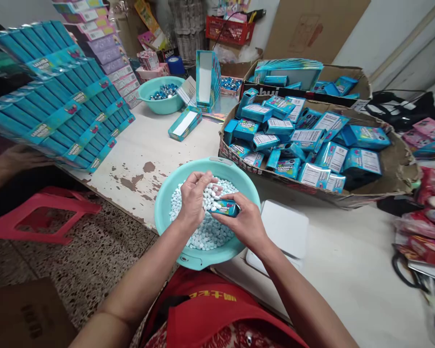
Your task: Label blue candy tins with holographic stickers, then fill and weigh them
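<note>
A turquoise plastic basin [177,181] full of small white candies [210,237] stands at the table's front edge. Above it, my left hand [194,195] is cupped closed around a handful of the candies, some showing at its fingers. My right hand [246,220] grips a small blue candy box [225,208] between thumb and fingers, its end turned toward the left hand. The candies in the left hand are at the box's end. Whether any are inside the box cannot be seen.
Right of the basin lies a white scale [286,227]. Behind it, a cardboard tray [398,164] holds many blue boxes. A second turquoise basin [163,104] holds shiny blue wrapped pieces. Stacked display packs [65,106] stand left, with another person's hand [20,162] beneath. A red stool [47,217] stands below.
</note>
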Motion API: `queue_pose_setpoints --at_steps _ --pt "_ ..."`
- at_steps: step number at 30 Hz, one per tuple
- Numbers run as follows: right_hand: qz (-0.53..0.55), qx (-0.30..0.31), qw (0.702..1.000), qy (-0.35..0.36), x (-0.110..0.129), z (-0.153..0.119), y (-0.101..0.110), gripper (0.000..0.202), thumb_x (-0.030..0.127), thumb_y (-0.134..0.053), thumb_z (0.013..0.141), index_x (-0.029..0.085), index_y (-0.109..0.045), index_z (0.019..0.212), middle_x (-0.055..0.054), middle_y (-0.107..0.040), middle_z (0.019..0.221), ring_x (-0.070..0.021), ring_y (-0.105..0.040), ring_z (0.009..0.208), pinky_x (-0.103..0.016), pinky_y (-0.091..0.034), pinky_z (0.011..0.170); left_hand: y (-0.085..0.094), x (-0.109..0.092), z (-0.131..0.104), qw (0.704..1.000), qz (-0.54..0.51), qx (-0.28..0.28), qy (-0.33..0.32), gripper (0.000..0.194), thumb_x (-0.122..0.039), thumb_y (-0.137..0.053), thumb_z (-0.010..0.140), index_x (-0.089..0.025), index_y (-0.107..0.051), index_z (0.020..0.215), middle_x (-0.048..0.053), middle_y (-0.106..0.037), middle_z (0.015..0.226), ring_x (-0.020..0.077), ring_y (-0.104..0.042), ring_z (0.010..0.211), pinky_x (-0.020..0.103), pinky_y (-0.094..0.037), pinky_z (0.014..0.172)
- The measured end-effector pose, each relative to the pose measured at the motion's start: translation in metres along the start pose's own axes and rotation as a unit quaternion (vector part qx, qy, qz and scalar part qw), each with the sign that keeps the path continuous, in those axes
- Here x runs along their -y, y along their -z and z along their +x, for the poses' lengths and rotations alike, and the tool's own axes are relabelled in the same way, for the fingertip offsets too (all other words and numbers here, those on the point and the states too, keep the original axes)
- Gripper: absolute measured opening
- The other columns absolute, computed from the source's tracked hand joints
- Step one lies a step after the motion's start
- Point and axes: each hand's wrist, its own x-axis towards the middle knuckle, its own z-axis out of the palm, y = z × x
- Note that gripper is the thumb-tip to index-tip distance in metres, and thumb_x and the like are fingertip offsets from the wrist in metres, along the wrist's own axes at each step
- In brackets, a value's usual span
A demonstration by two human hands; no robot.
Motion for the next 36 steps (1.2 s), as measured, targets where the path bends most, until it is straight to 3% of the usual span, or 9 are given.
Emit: queue_pose_setpoints --at_steps 5,10,23,27,33,36 --pt "0.012 0.005 1.000 -0.010 0.002 -0.001 0.002 0.029 0.033 -0.076 0.066 0.022 -0.063 0.090 -0.003 -0.067 0.090 -0.0215 -0.063 0.086 -0.034 -0.046 0.078 -0.003 -0.002 -0.001 1.000 0.001 0.004 -0.012 0.036 -0.044 -0.071 0.067 -0.017 -0.048 0.069 -0.004 -0.059 0.062 0.0126 -0.064 0.053 0.023 -0.051 0.052" --pt "0.012 0.006 0.999 -0.043 -0.002 -0.001 0.003 0.030 0.034 -0.076 0.066 0.021 -0.064 0.090 -0.003 -0.068 0.090 -0.0222 -0.063 0.086 -0.034 -0.046 0.077 -0.004 0.001 0.001 1.000 0.013 0.002 0.002 0.034 -0.045 -0.070 0.069 -0.017 -0.051 0.073 -0.003 -0.061 0.065 0.0124 -0.063 0.051 0.022 -0.050 0.049" --pt "0.002 0.012 0.998 -0.054 -0.004 -0.005 0.003 0.030 0.033 -0.076 0.066 0.022 -0.063 0.090 -0.003 -0.068 0.088 -0.0222 -0.063 0.086 -0.035 -0.046 0.078 -0.005 0.005 -0.004 0.998 0.062 0.028 -0.020 0.028 -0.040 -0.069 0.072 -0.016 -0.054 0.069 -0.002 -0.057 0.064 0.0099 -0.058 0.054 0.023 -0.050 0.054" --pt "0.008 -0.006 0.998 -0.058 -0.003 -0.005 0.004 0.031 0.032 -0.075 0.066 0.022 -0.064 0.093 -0.003 -0.068 0.090 -0.0216 -0.062 0.087 -0.033 -0.047 0.077 -0.009 0.009 -0.010 0.993 0.058 0.069 -0.070 0.023 -0.037 -0.066 0.076 -0.017 -0.055 0.070 -0.003 -0.055 0.060 0.0082 -0.055 0.054 0.021 -0.047 0.056" --pt "0.026 0.008 0.998 -0.050 0.000 -0.002 0.003 0.025 0.031 -0.075 0.065 0.022 -0.066 0.086 -0.001 -0.068 0.086 -0.0205 -0.062 0.083 -0.033 -0.047 0.077 -0.011 0.002 -0.010 0.987 0.058 0.143 -0.046 0.024 -0.040 -0.063 0.076 -0.019 -0.052 0.073 -0.004 -0.053 0.058 0.0078 -0.048 0.043 0.022 -0.040 0.044" --pt "0.075 0.003 0.996 -0.051 0.000 -0.003 0.009 0.030 0.034 -0.076 0.065 0.023 -0.066 0.092 -0.002 -0.069 0.090 -0.0208 -0.063 0.085 -0.034 -0.048 0.078 0.008 0.000 0.013 0.981 0.150 0.060 -0.110 0.024 -0.043 -0.050 0.083 -0.020 -0.051 0.076 -0.001 -0.056 0.065 0.0122 -0.056 0.055 0.027 -0.048 0.057"
